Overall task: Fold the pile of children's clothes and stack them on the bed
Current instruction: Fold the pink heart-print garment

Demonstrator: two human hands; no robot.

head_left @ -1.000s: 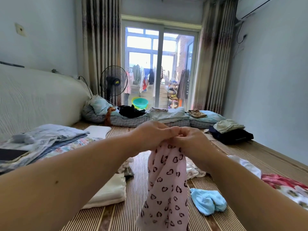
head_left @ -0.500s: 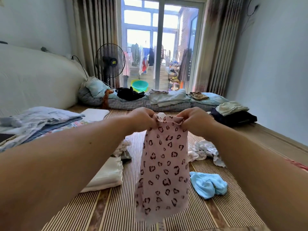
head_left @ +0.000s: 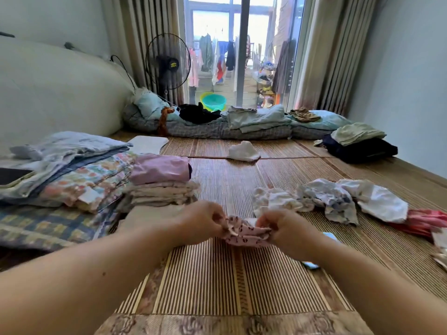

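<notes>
A small pink garment with dark heart prints [head_left: 244, 234] lies bunched low over the bamboo mat [head_left: 232, 281] of the bed. My left hand [head_left: 202, 223] pinches its left edge and my right hand [head_left: 284, 229] pinches its right edge, both with fingers curled into the cloth. A stack of folded clothes [head_left: 162, 187], topped by a pink-lilac piece, stands just left of my hands. Unfolded white and patterned clothes [head_left: 324, 198] lie in a loose row to the right, with a red piece [head_left: 425, 220] at its end.
Folded blankets and floral bedding [head_left: 72, 170] fill the left side. A white garment [head_left: 243, 152] lies alone farther up the mat. Bedding and dark clothes [head_left: 358, 146] line the far edge below the glass door. A standing fan [head_left: 168, 65] is at the back left.
The pink garment hung upright from both my hands before; now it is lowered to the mat and bunched between them. The view has tilted down toward the bed.
</notes>
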